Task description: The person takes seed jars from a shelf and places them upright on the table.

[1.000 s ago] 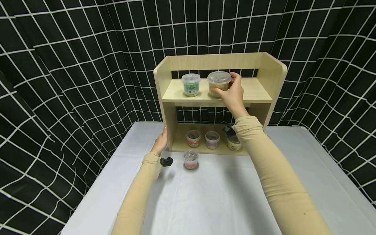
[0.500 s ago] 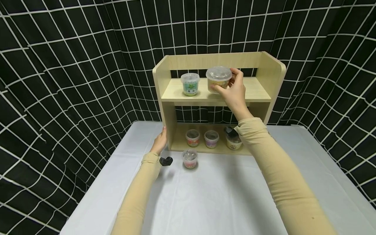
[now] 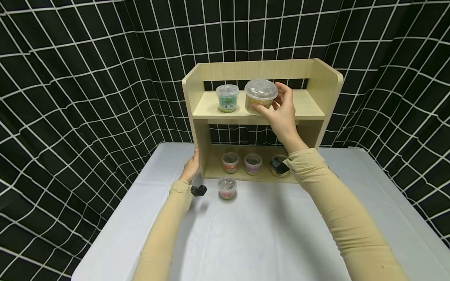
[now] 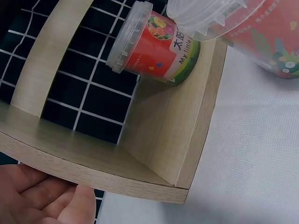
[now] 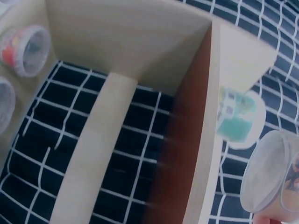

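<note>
My right hand point(image 3: 283, 117) pinches a round tub point(image 3: 259, 97) with yellow contents and a clear lid, thumb in front and fingers at its right side. The tub is held upright at the front of the upper shelf; in the right wrist view only part of the tub point(image 5: 268, 177) shows. A green-labelled tub point(image 3: 227, 99) stands left of it. My left hand point(image 3: 191, 167) rests against the outside of the wooden shelf unit's left side panel point(image 3: 201, 150); in the left wrist view its fingers point(image 4: 77, 205) touch that panel's outer face.
The lower shelf bears a red-labelled tub point(image 3: 231, 166), a purple-labelled tub point(image 3: 253, 166) and another tub point(image 3: 280, 171) partly hidden by the right wrist camera. A pink tub point(image 3: 227, 191) stands on the white-covered table point(image 3: 239, 234) before the unit. Black gridded cloth point(image 3: 105, 78) surrounds everything.
My right hand has raised the yellow tub off the upper shelf and brought it slightly leftward and nearer to me. My left hand has stayed at the side panel.
</note>
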A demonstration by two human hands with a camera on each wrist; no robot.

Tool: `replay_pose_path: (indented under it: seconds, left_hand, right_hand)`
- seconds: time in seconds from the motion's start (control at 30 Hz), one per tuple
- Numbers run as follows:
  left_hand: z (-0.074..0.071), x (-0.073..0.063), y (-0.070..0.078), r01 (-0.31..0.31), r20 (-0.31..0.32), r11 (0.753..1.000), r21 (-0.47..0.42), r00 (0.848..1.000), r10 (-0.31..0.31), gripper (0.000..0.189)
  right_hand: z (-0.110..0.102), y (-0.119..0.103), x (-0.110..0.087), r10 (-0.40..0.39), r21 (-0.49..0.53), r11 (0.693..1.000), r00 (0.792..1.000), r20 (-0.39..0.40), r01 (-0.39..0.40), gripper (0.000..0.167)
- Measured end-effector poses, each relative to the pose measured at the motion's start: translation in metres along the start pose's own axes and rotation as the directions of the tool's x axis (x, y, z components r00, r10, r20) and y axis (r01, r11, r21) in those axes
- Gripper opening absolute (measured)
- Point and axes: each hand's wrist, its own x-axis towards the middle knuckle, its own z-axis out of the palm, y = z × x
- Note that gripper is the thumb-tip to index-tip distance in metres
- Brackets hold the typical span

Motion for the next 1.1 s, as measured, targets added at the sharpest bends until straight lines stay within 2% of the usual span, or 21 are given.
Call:
replay_pose_path:
  seconds: [0.2, 0.37, 0.47, 0.63, 0.77, 1.03, 1.1]
  left_hand:
    - [-0.001, -0.001, 0.001, -0.001, -0.003, 1.000, -0.001, 1.000, 0.001, 0.084]
    - [-0.001, -0.002, 0.003, -0.009, 0.001, 1.000, 0.000, 1.000, 0.009, 0.086]
    - [-0.001, -0.003, 0.002, 0.000, 0.005, 1.000, 0.002, 1.000, 0.000, 0.087]
    - [0.000, -0.004, 0.001, 0.013, 0.001, 1.000, 0.000, 1.000, -0.013, 0.083]
    - [0.001, -0.003, -0.001, -0.001, -0.019, 1.000, 0.002, 1.000, 0.001, 0.085]
    - [0.001, -0.002, 0.000, 0.019, 0.000, 1.000, 0.013, 1.000, -0.019, 0.084]
    - [0.001, -0.002, 0.000, 0.014, -0.002, 1.000, 0.024, 1.000, -0.014, 0.084]
  right_hand:
    - [-0.001, 0.019, -0.003, -0.026, 0.071, 0.997, 0.999, 0.031, 0.024, 0.079]
    - [-0.001, 0.025, -0.009, -0.079, 0.138, 0.988, 0.996, 0.045, 0.072, 0.077]
    - [-0.001, 0.030, -0.015, -0.076, 0.158, 0.985, 0.996, 0.056, 0.067, 0.077]
    - [-0.003, 0.039, -0.028, -0.051, 0.125, 0.991, 0.994, 0.092, 0.039, 0.080]
    - [-0.005, 0.045, -0.036, -0.019, 0.086, 0.996, 0.994, 0.106, 0.010, 0.082]
    - [-0.006, 0.044, -0.057, 0.048, 0.044, 0.998, 0.988, 0.150, -0.055, 0.079]
    - [-0.006, 0.050, -0.061, 0.059, 0.035, 0.997, 0.986, 0.156, -0.065, 0.079]
